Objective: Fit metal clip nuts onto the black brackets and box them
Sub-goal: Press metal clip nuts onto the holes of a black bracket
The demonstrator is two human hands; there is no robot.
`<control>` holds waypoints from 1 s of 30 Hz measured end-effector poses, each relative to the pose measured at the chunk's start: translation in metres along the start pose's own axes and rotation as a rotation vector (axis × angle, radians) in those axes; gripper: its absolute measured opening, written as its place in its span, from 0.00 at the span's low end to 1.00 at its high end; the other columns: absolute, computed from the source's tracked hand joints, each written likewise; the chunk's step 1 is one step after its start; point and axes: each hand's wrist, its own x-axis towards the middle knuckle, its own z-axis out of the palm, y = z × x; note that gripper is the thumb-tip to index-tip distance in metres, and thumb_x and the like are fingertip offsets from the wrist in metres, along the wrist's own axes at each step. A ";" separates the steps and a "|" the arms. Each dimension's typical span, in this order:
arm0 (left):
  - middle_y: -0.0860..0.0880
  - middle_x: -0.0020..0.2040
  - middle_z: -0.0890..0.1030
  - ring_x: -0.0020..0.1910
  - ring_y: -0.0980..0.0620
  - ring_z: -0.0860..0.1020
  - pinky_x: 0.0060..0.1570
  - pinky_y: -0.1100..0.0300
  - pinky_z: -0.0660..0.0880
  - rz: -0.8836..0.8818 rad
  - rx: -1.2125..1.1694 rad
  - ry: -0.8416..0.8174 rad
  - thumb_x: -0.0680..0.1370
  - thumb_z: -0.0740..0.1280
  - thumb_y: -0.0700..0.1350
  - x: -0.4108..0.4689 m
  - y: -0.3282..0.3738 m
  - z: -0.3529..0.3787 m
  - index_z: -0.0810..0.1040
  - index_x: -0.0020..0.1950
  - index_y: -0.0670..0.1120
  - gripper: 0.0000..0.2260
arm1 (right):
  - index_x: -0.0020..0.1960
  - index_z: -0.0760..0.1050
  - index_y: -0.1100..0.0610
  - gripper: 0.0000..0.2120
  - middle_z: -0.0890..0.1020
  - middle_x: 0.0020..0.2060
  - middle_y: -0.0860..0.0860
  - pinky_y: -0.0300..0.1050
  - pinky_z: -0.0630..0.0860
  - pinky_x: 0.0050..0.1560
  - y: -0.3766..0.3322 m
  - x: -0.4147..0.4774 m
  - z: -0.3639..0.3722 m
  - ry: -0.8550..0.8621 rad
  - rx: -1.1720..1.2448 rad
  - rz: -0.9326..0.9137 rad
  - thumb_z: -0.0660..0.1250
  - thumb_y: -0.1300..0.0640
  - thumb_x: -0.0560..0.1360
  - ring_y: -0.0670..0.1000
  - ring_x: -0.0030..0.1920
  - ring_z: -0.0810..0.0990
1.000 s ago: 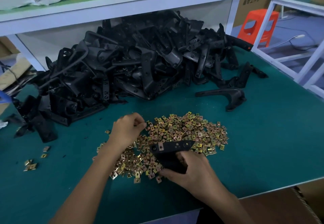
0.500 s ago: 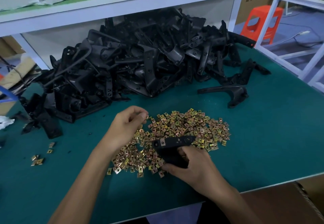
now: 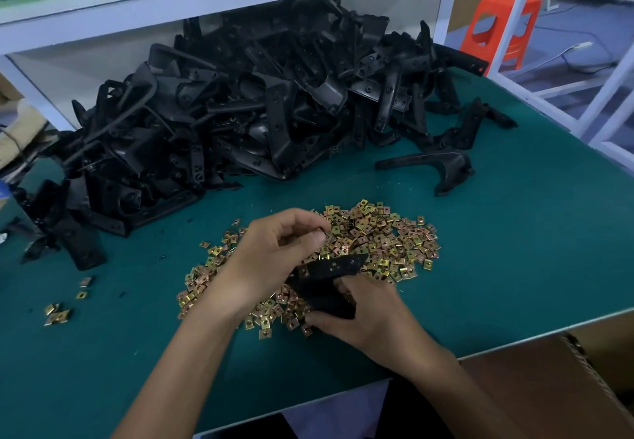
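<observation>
Left hand: centre of frame, fingers curled over the nuts; whether they pinch one is unclear.
Right hand: lower centre, grips a black bracket.
Clip nuts: brass-coloured pile, centre, on the green table.
Bracket heap: upper centre-left, with a lone bracket just right of it.
Cardboard box: lower right.

bracket pile behind clip nuts | lone bracket right of pile | box front-right of table
</observation>
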 end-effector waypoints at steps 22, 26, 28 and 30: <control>0.56 0.49 0.87 0.50 0.59 0.84 0.47 0.67 0.77 -0.060 0.003 0.001 0.79 0.71 0.41 -0.015 -0.008 0.014 0.87 0.53 0.55 0.09 | 0.60 0.75 0.44 0.22 0.83 0.49 0.41 0.40 0.77 0.48 -0.001 0.004 0.002 -0.041 -0.027 -0.073 0.69 0.35 0.71 0.40 0.49 0.80; 0.54 0.49 0.87 0.50 0.59 0.83 0.45 0.68 0.76 -0.070 -0.045 0.049 0.79 0.71 0.39 -0.020 -0.012 0.019 0.87 0.52 0.55 0.11 | 0.58 0.73 0.42 0.20 0.82 0.47 0.40 0.40 0.76 0.45 0.002 0.005 0.004 -0.026 -0.061 -0.097 0.68 0.34 0.71 0.40 0.47 0.79; 0.53 0.46 0.87 0.48 0.59 0.84 0.43 0.69 0.75 -0.098 -0.067 0.090 0.79 0.71 0.38 -0.020 -0.013 0.023 0.87 0.50 0.53 0.10 | 0.57 0.72 0.42 0.20 0.81 0.46 0.41 0.35 0.74 0.43 0.003 0.006 0.005 -0.027 -0.084 -0.111 0.67 0.33 0.71 0.41 0.46 0.78; 0.51 0.45 0.87 0.46 0.58 0.84 0.42 0.69 0.75 -0.125 -0.104 0.089 0.78 0.71 0.38 -0.020 -0.013 0.023 0.87 0.50 0.52 0.10 | 0.57 0.71 0.42 0.19 0.80 0.45 0.40 0.30 0.71 0.41 0.005 0.007 0.006 -0.025 -0.102 -0.126 0.67 0.34 0.71 0.41 0.45 0.77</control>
